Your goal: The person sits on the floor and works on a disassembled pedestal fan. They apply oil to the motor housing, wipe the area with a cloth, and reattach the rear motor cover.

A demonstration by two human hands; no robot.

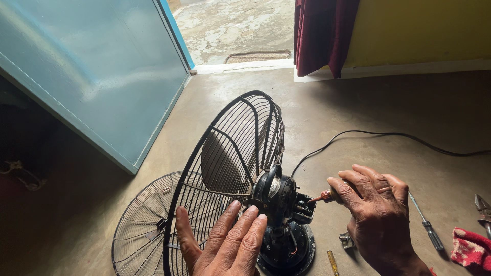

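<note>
My left hand [227,240] lies flat and open against the rear wire guard [230,168] of the table fan, fingers spread on the ribs just beside the motor housing [276,197]; it presses there and grips nothing. My right hand [376,209] is closed around a small tool with an orange-red tip [326,196], pinched between thumb and fingers, and the tip points at the back of the motor housing, at or just short of its black rear block. Whether the tip actually touches the block, I cannot tell.

The fan stands on the concrete floor [358,117] on its round black base [289,250], directly in front of me, its guard tilted up and away toward the doorway. A second wire guard [140,225] lies flat on the floor to the left, partly behind the standing one. The black power cord [388,135] runs from the motor area off to the right across the floor.

To my right on the floor lie a screwdriver with a dark handle [427,227], a red cloth [470,248] and, at the edge of view, metal pliers [483,207]. A slim yellow-handled tool [332,262] and a small metal piece [347,240] lie near the base. A blue door [92,66] stands open at left, a dark red curtain [322,33] hangs ahead.
</note>
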